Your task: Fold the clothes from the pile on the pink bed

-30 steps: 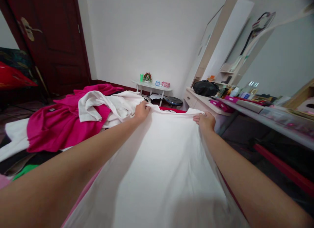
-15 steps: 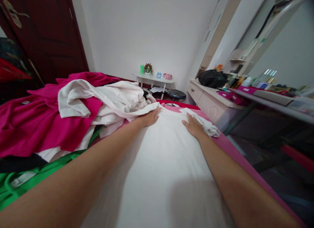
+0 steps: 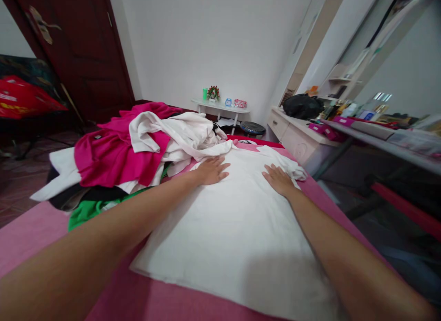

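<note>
A white T-shirt [image 3: 234, 229] lies spread on a pink-covered surface [image 3: 165, 298], its hem towards me and its neck at the far end. My left hand [image 3: 211, 170] rests flat on the shirt's upper left part, fingers spread. On the upper right part, near a bunched sleeve [image 3: 298, 171], my right hand [image 3: 278, 179] lies flat with its fingers apart. Neither hand grips the cloth. Close beyond my left hand, a heap of clothes holds a crumpled white garment [image 3: 186, 132], a magenta garment [image 3: 113, 157] and a green one [image 3: 87, 213].
Along the right stand a pale dresser [image 3: 292, 134] with a black bag [image 3: 303, 106] and a table [image 3: 396, 144] crowded with bottles. At the far wall are a small white table [image 3: 220, 106] and a round stool [image 3: 252, 128]. A red bag [image 3: 27, 98] sits at left.
Both hands have shifted a little towards me over the shirt, and their fingers are spread wider. The view has moved, so the shirt's hem and more of the pink cover now show.
</note>
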The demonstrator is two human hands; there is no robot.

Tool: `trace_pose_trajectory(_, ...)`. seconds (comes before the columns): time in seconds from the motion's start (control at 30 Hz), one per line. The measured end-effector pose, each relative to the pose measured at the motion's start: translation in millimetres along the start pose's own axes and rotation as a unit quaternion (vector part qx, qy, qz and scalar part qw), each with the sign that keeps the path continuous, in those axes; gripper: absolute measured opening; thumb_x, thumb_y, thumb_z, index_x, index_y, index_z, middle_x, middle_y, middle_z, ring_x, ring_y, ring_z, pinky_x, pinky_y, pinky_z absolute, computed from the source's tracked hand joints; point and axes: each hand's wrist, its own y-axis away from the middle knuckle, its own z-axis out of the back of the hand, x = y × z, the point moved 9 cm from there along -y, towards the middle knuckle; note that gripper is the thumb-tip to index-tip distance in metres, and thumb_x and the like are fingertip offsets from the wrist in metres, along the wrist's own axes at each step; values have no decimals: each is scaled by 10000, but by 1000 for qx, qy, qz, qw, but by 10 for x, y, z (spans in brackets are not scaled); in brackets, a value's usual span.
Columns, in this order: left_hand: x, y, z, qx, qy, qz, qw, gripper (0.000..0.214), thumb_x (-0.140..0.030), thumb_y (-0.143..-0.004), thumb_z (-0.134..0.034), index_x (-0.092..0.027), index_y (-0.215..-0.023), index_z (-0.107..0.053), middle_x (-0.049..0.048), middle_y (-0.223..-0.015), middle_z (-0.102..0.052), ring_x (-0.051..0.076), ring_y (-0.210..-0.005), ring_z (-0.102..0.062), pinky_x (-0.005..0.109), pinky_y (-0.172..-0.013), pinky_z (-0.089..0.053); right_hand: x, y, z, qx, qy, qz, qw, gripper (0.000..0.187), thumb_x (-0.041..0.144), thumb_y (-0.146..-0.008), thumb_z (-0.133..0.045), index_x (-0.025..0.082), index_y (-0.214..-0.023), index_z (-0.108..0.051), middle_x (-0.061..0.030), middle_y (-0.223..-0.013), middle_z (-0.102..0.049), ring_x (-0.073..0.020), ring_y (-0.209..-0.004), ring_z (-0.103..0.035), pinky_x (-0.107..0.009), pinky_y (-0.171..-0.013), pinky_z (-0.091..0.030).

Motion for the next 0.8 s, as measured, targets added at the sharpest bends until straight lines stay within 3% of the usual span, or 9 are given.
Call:
trace_pose_trajectory(0.23, -80, 852, 9, 5, 12, -51, 999, 621, -564, -970, -213, -239, -1498, -242, 91, -1581, -142, 245, -1454, -101, 412, -1161, -117, -48, 716, 13, 28, -1, 28, 999, 628, 564, -948, -146, 282, -1506, -207, -34, -1591, -126, -277, -1452, -102, -490, -1155, -176)
trace_pose_trajectory(0.47, -77, 1645, 119, 25, 75, -69, 994, 581, -483, -976, -316, -217, -1489, -264, 91, -1581, -112, 239, -1454, -91, 415, -1168, -126, -85, 1467, 86, 32, -3, 56, 998, 627, 538, -947, -195, 251, -1501, -246, -45, -1580, -156, -262, -1444, -136, -469, -1158, -209)
trace_pose_trajectory(0.63, -148, 2233, 418, 74, 151, -75, 983, 499, -366, -950, -402, -208, -1423, -406, 93, -1541, -274, 232, -1405, -287, 379, -1134, -268, -82, 2169, 292, 41, -40, 105, 993, 654, 528, -920, -307, 166, -1462, -360, -99, -1540, -260, -243, -1420, -233, -406, -1168, -214)
trace_pose_trajectory(0.73, -241, 2606, 629, 97, 179, -67, 977, 424, -364, -895, -514, -247, -1300, -550, 71, -1465, -433, 242, -1318, -441, 351, -1064, -388, -159, 2668, 403, 68, -62, 101, 991, 697, 531, -826, -509, 199, -1433, -419, -84, -1512, -323, -267, -1382, -323, -414, -1148, -278)
trace_pose_trajectory(0.8, -343, 2810, 750, 73, 177, -88, 978, 437, -367, -825, -612, -260, -1248, -582, 68, -1420, -490, 249, -1270, -495, 338, -1026, -432, -213, 2968, 455, 74, -73, 97, 990, 733, 444, -739, -629, 252, -1420, -438, -52, -1505, -341, -279, -1365, -354, -417, -1131, -318)
